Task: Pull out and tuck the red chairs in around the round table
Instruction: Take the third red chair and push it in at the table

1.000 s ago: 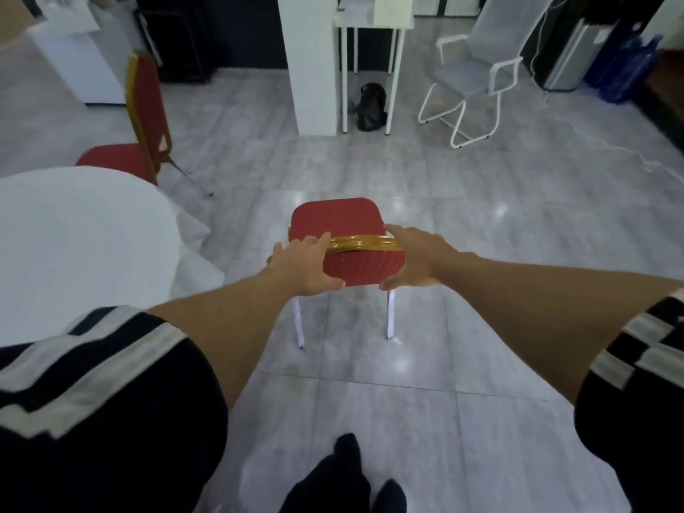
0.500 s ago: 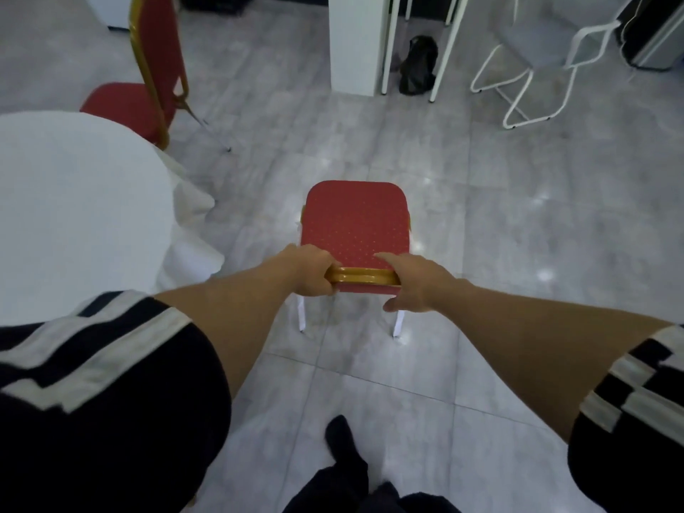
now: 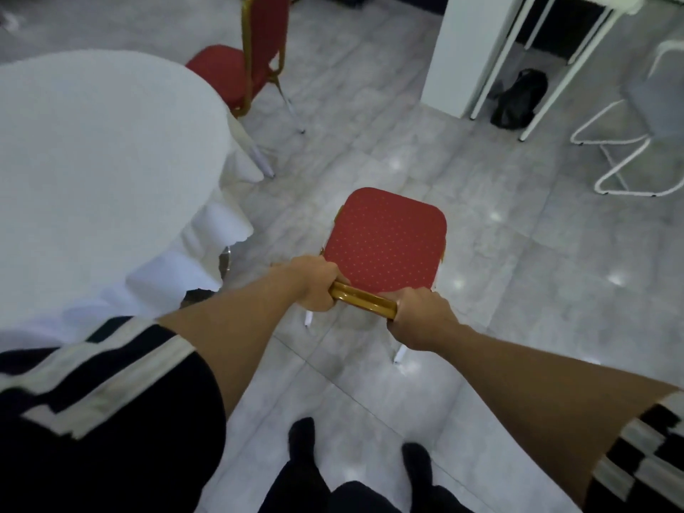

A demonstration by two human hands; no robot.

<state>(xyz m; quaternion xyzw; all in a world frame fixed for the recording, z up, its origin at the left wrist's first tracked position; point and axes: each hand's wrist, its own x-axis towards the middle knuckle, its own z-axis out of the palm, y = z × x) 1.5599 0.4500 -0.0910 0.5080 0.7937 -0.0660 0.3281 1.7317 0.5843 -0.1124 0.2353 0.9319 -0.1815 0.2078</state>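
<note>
Head view. Both hands grip the gold top rail of a red chair: left hand wrapped round the rail's left end, right hand closed on its right end. The chair stands on the floor right of the desk, apart from it, seat not under the cloth. A second chair sits at the desk's far edge, seat partly under. Judgement: second chair looks roughly tucked; held chair pulled out, tuck-in still to do.
</note>
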